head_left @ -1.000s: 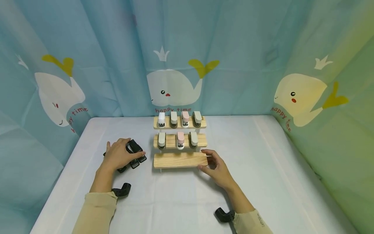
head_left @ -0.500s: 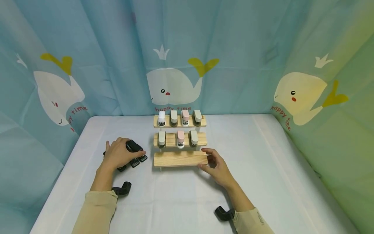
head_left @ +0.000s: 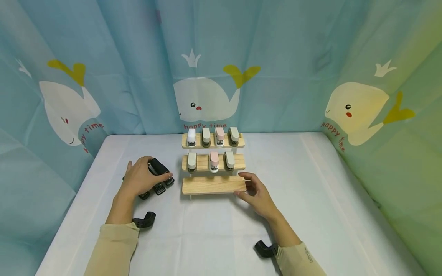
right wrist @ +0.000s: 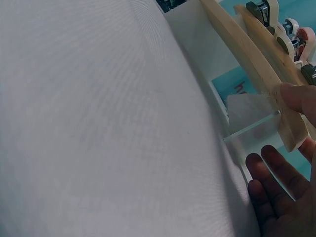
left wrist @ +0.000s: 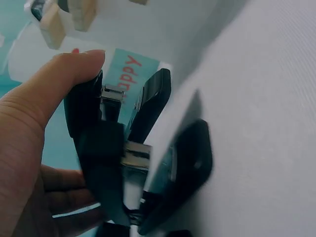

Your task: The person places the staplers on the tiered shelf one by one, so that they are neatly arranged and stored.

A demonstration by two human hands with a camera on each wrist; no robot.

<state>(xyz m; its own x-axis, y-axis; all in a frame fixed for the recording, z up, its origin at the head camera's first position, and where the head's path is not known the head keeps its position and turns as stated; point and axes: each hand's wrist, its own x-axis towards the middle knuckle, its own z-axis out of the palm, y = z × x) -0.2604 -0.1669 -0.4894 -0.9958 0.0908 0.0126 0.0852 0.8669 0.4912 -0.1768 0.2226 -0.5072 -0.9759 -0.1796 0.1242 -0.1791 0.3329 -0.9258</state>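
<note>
My left hand (head_left: 139, 179) is over a cluster of black staplers at the left of the table, in the head view. The thumb and fingers pinch one black stapler (head_left: 159, 166); in the left wrist view the thumb lies on a black stapler (left wrist: 84, 108), while another black stapler (left wrist: 190, 158) stands nearer the camera. Part of the cluster is hidden under the palm. My right hand (head_left: 257, 197) grips the right end of the bottom wooden shelf (head_left: 210, 185) of a three-tier stand. In the right wrist view its thumb presses the shelf (right wrist: 247, 61), other fingers below.
Small staplers in white, pink and grey-green line the top shelf (head_left: 248, 141) and the middle shelf (head_left: 202, 163). The stand has clear supports (right wrist: 254, 126). Behind the white tabletop (head_left: 207, 237) hangs a blue curtain (head_left: 286, 50) with whale prints.
The head view has tilted slightly, so the scene sits a little higher. A black stapler by the left hand has shifted a little. The right hand stays at the shelf end.
</note>
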